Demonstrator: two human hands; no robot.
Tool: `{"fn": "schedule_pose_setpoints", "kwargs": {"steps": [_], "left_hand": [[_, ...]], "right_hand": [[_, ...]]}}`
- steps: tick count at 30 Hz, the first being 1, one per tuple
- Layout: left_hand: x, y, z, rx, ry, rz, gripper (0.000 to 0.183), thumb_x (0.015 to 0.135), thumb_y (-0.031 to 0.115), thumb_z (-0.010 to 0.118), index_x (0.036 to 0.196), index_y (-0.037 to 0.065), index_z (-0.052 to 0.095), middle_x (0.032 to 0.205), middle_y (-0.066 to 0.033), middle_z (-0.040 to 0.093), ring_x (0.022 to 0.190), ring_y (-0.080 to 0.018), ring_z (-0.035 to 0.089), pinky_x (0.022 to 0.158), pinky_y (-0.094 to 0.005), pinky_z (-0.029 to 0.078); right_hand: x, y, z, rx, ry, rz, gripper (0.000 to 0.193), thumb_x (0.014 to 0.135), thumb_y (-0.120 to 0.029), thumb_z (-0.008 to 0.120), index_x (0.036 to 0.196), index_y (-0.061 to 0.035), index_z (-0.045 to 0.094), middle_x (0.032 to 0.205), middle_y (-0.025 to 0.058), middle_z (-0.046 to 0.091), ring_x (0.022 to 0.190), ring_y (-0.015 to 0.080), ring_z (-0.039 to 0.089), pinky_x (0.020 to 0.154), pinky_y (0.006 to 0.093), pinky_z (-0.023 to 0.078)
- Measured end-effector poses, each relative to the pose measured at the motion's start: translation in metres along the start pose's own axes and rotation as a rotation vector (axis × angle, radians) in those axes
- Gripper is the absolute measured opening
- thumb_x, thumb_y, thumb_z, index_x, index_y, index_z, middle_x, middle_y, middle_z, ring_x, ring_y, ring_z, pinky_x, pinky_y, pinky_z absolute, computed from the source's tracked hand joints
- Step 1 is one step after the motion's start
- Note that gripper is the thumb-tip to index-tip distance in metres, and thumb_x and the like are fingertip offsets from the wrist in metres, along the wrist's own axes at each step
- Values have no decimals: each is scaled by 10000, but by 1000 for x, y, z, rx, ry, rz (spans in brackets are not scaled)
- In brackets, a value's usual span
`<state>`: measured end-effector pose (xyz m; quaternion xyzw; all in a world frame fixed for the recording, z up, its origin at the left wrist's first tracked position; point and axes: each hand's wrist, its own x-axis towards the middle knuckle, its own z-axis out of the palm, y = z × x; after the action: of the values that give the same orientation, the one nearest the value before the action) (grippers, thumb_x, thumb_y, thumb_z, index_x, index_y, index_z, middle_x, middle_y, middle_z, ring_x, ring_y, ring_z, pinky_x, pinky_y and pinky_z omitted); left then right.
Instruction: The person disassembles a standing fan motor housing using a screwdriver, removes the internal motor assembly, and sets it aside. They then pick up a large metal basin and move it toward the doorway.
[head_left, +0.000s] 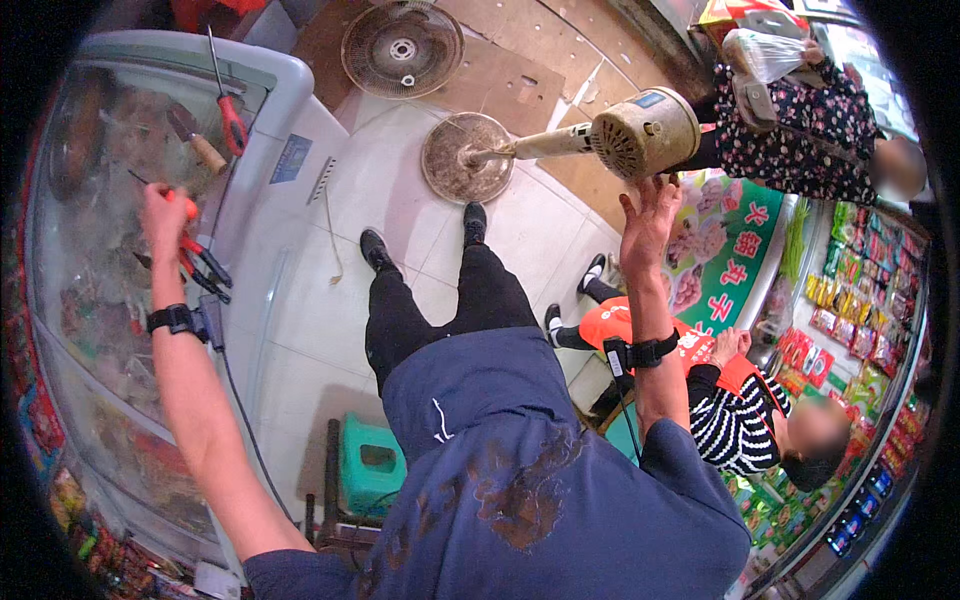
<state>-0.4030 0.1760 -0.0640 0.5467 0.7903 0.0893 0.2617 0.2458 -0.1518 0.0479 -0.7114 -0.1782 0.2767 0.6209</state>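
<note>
Under the person's shoes is a pale tiled floor (310,385), with brown cardboard (510,85) at its far side. On the left sits a big gray freezer (310,120) with a see-through top. On the right are shelves of bright packets (860,295), and nearby are someone in a flowery top (840,125) and someone in stripes (735,430). Between the freezer and shelves stands a dirty fan (645,135) on a round foot. Smaller things are a green stool (365,490), a round wire cover (375,60), pliers (207,268), a red-handled screwdriver (232,125) and a knife (208,153).

The left arm stretches over the freezer, and the left hand (165,218) curls around an orange-handled tool (190,208). The right arm reaches forward. The right hand (650,215) is spread, fingertips at the fan's motor case; I cannot tell if they touch.
</note>
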Motion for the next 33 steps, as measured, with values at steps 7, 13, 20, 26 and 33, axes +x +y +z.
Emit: {"fn": "schedule_pose_setpoints", "kwargs": {"steps": [7, 13, 20, 26, 33], "left_hand": [[-238, 38, -19, -992, 416, 216, 465, 1029, 225, 661, 1403, -13, 521, 1178, -149, 695, 802, -145, 651, 598, -224, 482], [-442, 118, 91, -1174, -433, 275, 424, 982, 107, 702, 1386, 34, 594, 1290, -106, 710, 1036, -164, 698, 840, -275, 558], [-477, 202, 126, -1059, -265, 627, 373, 933, 143, 801, 1275, 53, 683, 1062, -149, 778, 935, -218, 762, 836, -340, 584], [-478, 232, 152, -1052, -238, 740, 326, 953, 183, 780, 1236, 45, 694, 1005, -169, 765, 895, -294, 765, 807, -359, 591], [-503, 240, 175, -1081, -133, 897, 331, 921, 140, 787, 1213, 19, 689, 1004, -192, 726, 868, -384, 724, 749, -426, 594]], "right_hand": [[42, -38, -25, -415, -150, -503, 812, 1074, -409, 619, 1641, -32, 177, 1633, 153, 324, 1532, 255, 323, 1246, 402, 273], [95, -70, -36, -576, -347, -542, 727, 1095, -484, 544, 1589, -5, 310, 1522, 148, 471, 1388, 236, 468, 1163, 386, 366], [109, -100, -54, -418, -322, -356, 552, 1097, -500, 524, 1392, -36, 562, 1271, 83, 637, 1130, 156, 624, 938, 337, 526], [98, -112, -72, -292, -399, -390, 533, 1106, -449, 548, 1402, -8, 576, 1272, 69, 651, 1107, 136, 633, 946, 297, 522], [75, -110, -103, -352, -315, -433, 547, 1111, -506, 508, 1356, -25, 596, 1268, 61, 643, 1142, 151, 616, 999, 339, 513]]}}
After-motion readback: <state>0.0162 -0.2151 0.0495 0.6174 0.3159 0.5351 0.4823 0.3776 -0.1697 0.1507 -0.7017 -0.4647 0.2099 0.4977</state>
